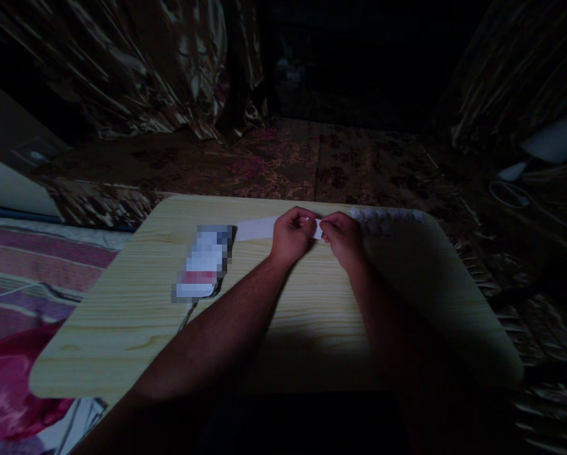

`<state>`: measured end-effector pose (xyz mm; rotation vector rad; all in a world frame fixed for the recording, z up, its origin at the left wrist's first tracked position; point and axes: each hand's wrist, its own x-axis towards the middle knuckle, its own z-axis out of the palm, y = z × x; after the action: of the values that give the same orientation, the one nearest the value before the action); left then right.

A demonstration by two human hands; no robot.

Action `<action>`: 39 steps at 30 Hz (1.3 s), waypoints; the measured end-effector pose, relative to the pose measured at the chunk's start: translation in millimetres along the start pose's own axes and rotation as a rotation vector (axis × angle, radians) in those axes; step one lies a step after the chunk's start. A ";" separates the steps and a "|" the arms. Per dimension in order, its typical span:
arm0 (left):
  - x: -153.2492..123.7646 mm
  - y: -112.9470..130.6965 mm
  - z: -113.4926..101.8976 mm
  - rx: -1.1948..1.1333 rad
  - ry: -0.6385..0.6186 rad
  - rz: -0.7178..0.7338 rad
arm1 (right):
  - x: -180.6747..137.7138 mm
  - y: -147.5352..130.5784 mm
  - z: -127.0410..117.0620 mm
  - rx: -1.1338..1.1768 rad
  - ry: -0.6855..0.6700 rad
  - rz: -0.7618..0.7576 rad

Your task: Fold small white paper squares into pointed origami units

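Observation:
A long white paper strip (257,228) lies across the far part of a pale wooden table (311,303). My left hand (291,234) is closed round the strip's right part, fingers curled over it. My right hand (341,237) pinches the strip's end right beside the left hand, the two almost touching. Just beyond my right hand, along the table's far edge, sits a row of small folded white paper pieces (387,216).
A blurred white and red object (202,263) lies on the table's left part, with a thin cord (188,313) beneath it. Striped bedding (31,272) is at the left, dark patterned fabric (283,158) beyond the table, and white cables (511,193) at the right.

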<state>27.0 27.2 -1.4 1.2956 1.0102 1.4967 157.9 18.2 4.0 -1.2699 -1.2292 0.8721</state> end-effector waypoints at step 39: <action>3.4 1.3 -3.1 -0.068 -0.080 -0.188 | 0.1 2.7 -2.6 -0.101 -0.052 -0.042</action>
<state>23.6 30.0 0.4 1.1701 0.9921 1.3158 160.8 18.2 1.6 -1.3036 -1.3510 0.8261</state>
